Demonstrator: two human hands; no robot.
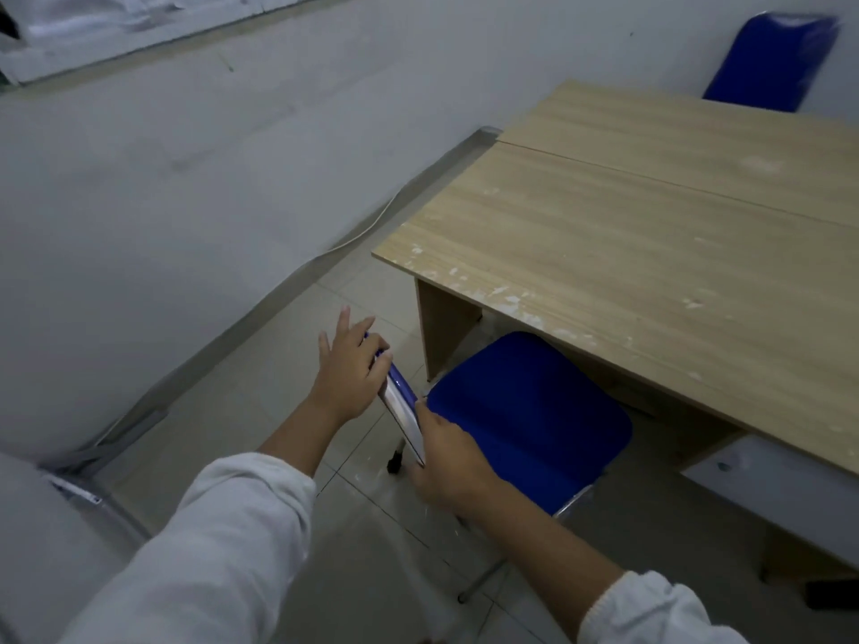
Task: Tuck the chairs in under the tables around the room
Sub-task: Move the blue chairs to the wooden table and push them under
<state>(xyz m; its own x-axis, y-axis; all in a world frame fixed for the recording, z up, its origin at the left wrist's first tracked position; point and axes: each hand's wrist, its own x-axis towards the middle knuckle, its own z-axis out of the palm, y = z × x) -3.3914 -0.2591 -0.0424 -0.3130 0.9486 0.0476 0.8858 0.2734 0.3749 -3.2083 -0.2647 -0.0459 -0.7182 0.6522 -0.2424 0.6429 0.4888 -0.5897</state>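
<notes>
Standing behind the near blue chair [525, 420], the person has both hands on its backrest [400, 402]. Left hand [348, 364] lies against the top edge, fingers spread and straight. Right hand [448, 462] wraps the lower side edge, thumb toward the seat. Front of the seat is under the surface [650, 234], rear half out: tuck partly done, by my reading. Far blue chair [769, 62] sits close against the opposite side; only its back shows. No other tables in view. Surface is pale wood laminate, two tops butted together, chipped white along the near edge. Tiled floor [260, 411], white wall [186, 155], cable [367, 227] running along the skirting.
</notes>
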